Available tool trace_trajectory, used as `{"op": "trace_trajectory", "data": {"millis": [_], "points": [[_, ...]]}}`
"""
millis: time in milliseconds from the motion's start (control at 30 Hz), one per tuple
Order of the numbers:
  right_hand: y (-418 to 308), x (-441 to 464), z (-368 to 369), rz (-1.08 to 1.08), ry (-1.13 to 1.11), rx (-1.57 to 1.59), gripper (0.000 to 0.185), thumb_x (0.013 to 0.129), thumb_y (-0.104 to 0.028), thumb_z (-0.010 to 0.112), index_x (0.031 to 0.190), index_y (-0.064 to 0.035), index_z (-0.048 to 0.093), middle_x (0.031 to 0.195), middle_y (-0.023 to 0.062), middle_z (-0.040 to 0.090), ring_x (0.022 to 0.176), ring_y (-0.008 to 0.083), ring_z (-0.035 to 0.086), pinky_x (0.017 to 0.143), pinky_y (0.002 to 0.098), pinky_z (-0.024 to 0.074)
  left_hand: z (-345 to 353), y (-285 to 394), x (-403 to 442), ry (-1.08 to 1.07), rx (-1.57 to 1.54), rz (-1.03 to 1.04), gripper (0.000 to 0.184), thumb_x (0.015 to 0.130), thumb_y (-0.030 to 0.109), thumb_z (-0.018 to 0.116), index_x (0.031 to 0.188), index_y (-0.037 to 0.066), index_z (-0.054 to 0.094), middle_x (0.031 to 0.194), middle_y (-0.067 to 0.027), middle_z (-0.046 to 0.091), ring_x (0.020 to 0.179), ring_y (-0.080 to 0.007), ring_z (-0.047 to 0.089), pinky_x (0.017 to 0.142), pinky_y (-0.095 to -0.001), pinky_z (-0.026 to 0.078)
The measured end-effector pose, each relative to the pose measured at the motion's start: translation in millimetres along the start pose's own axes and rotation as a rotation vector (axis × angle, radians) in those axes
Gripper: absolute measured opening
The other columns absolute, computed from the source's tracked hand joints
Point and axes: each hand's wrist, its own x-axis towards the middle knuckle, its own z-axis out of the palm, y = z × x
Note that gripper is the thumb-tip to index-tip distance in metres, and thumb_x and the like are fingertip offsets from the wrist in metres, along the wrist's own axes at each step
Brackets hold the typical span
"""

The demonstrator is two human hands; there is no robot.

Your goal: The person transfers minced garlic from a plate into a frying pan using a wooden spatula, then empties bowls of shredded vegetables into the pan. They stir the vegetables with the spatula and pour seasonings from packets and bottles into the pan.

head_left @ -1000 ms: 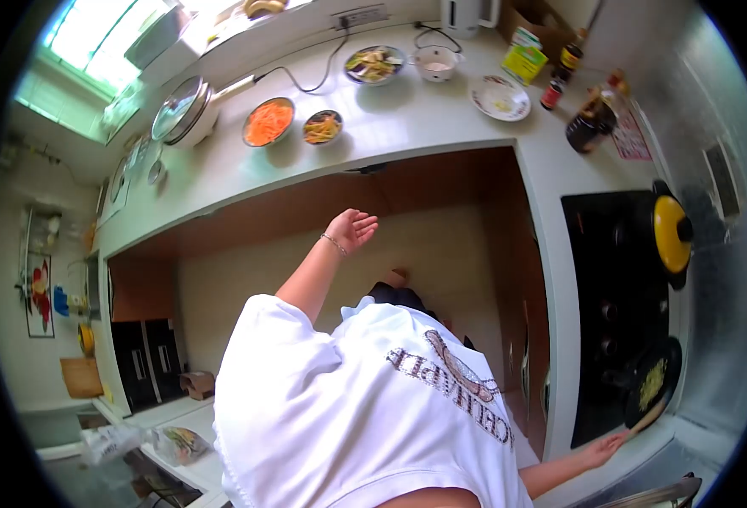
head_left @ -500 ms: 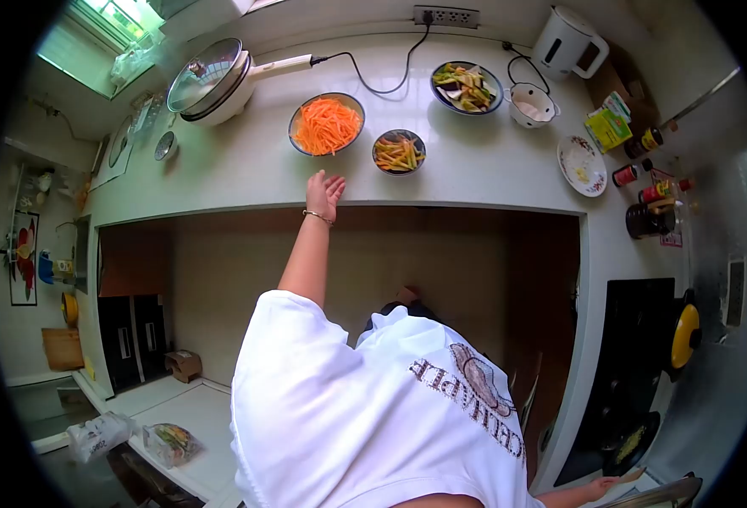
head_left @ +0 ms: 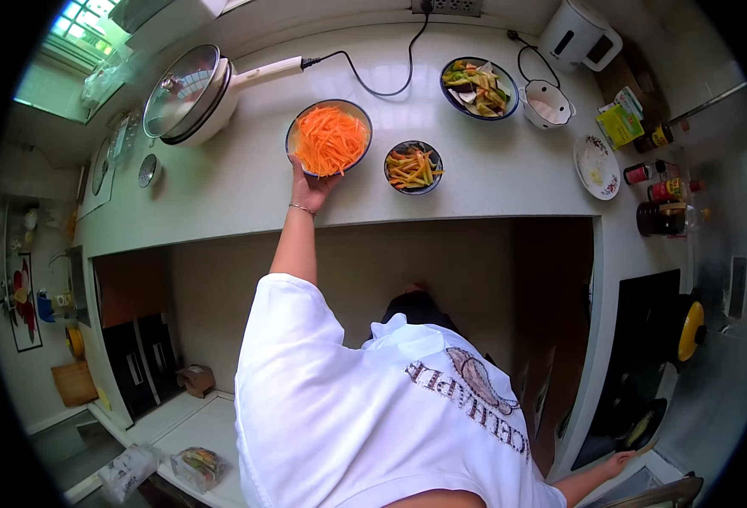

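My left hand is at the near side of a bowl of shredded carrot, its fingers wrapped round the rim and underside. A smaller bowl of cut vegetable strips stands to the right of it. At the lower right, my right hand is closed on a light wooden utensil that reaches to a dark frying pan on the black stove. Pale food shows in the pan.
Along the counter are a lidded electric pan, a bowl of mixed vegetables, a white pot, a kettle, a floral plate and several bottles. A yellow-lidded pot sits on the stove.
My left hand has moved forward from over the floor gap to the carrot bowl and taken hold of it. The view has turned toward the counter. My right hand stays on the utensil.
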Motion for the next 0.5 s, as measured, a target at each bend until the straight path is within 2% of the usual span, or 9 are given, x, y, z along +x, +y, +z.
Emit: {"op": "trace_trajectory", "data": {"millis": [67, 100, 133, 200, 267, 300, 367, 467, 500], "points": [[-60.4, -31.2, 5.4, 0.171, 0.084, 0.524, 0.042, 0.093, -0.005, 0.026, 0.133, 0.0071, 0.026, 0.136, 0.0129, 0.035, 0.122, 0.0245, 0.038, 0.096, 0.0353, 0.0403, -0.4, -0.4, 2.0, -0.065, -0.060, -0.023, 0.079, 0.072, 0.058, 0.059, 0.131, 0.012, 0.033, 0.128, -0.0110, 0.042, 0.115, -0.0317, 0.044, 0.087, -0.0503, 0.045], [-77.7, -44.8, 1.9, 0.325, 0.164, 1.052, 0.042, 0.093, -0.006, 0.027, 0.133, 0.0076, 0.027, 0.135, 0.0135, 0.037, 0.121, 0.0245, 0.040, 0.096, 0.0351, 0.0406, 1.9, -1.3, 1.1, -0.063, -0.078, -0.008, 0.076, 0.073, 0.054, 0.061, 0.131, 0.012, 0.033, 0.129, -0.0108, 0.042, 0.116, -0.0319, 0.043, 0.088, -0.0512, 0.045], [-37.5, -21.9, 3.1, 0.300, 0.124, 1.175, 0.044, 0.095, -0.014, 0.028, 0.134, 0.0066, 0.024, 0.134, 0.0153, 0.038, 0.121, 0.0274, 0.038, 0.095, 0.0358, 0.0403, 4.9, -2.4, 0.5, -0.063, -0.097, 0.007, 0.074, 0.074, 0.050, 0.063, 0.131, 0.012, 0.033, 0.129, -0.0106, 0.042, 0.117, -0.0321, 0.042, 0.088, -0.0521, 0.044], [-38.0, -20.7, 6.0, 0.412, 0.247, 1.434, 0.041, 0.093, -0.006, 0.038, 0.131, 0.0078, 0.030, 0.132, 0.0152, 0.040, 0.116, 0.0262, 0.044, 0.093, 0.0341, 0.0435, 6.4, 0.2, -4.2, -0.060, -0.108, -0.007, 0.073, 0.076, 0.048, 0.062, 0.132, 0.012, 0.033, 0.131, -0.0105, 0.041, 0.118, -0.0325, 0.041, 0.089, -0.0530, 0.043], [8.9, 0.3, 6.0, 0.382, 0.183, 1.536, 0.042, 0.090, -0.003, 0.043, 0.130, 0.0077, 0.032, 0.130, 0.0157, 0.042, 0.114, 0.0271, 0.046, 0.090, 0.0334, 0.0461, 16.5, 4.2, -13.6, -0.063, -0.119, -0.026, 0.071, 0.077, 0.045, 0.062, 0.132, 0.012, 0.032, 0.133, -0.0104, 0.039, 0.119, -0.0330, 0.040, 0.089, -0.0539, 0.043], [-9.8, -12.6, 4.9, 0.445, 0.253, 1.621, 0.042, 0.090, -0.002, 0.043, 0.129, 0.0083, 0.033, 0.128, 0.0161, 0.043, 0.112, 0.0270, 0.048, 0.088, 0.0331, 0.0478, 30.8, 12.3, -22.8, -0.103, -0.110, -0.040, 0.070, 0.078, 0.044, 0.061, 0.133, 0.012, 0.032, 0.134, -0.0106, 0.038, 0.120, -0.0329, 0.039, 0.089, -0.0532, 0.043], [20.5, -9.0, 3.4, 0.452, 0.215, 1.696, 0.042, 0.089, 0.000, 0.043, 0.129, 0.0088, 0.032, 0.128, 0.0175, 0.043, 0.112, 0.0270, 0.048, 0.089, 0.0335, 0.0477, 63.5, 27.3, -42.4, -0.117, -0.090, -0.052, 0.068, 0.080, 0.045, 0.059, 0.133, 0.012, 0.032, 0.134, -0.0111, 0.038, 0.120, -0.0330, 0.040, 0.089, -0.0523, 0.044], [24.0, -25.2, 8.9, 0.459, 0.259, 1.724, 0.044, 0.088, 0.001, 0.044, 0.129, 0.0085, 0.032, 0.127, 0.0180, 0.044, 0.112, 0.0262, 0.048, 0.089, 0.0315, 0.0472, 90.6, 47.2, -62.0, -0.169, -0.043, -0.085, 0.066, 0.081, 0.046, 0.057, 0.132, 0.011, 0.034, 0.134, -0.0112, 0.038, 0.119, -0.0325, 0.041, 0.088, -0.0523, 0.045], [27.7, -37.9, 12.6, 0.367, 0.215, 1.679, 0.045, 0.087, -0.001, 0.047, 0.129, 0.0082, 0.032, 0.126, 0.0173, 0.045, 0.110, 0.0239, 0.050, 0.087, 0.0291, 0.0476, 93.7, 53.6, -67.6, -0.156, -0.078, -0.155, 0.065, 0.081, 0.045, 0.058, 0.132, 0.011, 0.034, 0.135, -0.0108, 0.037, 0.121, -0.0310, 0.039, 0.092, -0.0526, 0.041]]}}
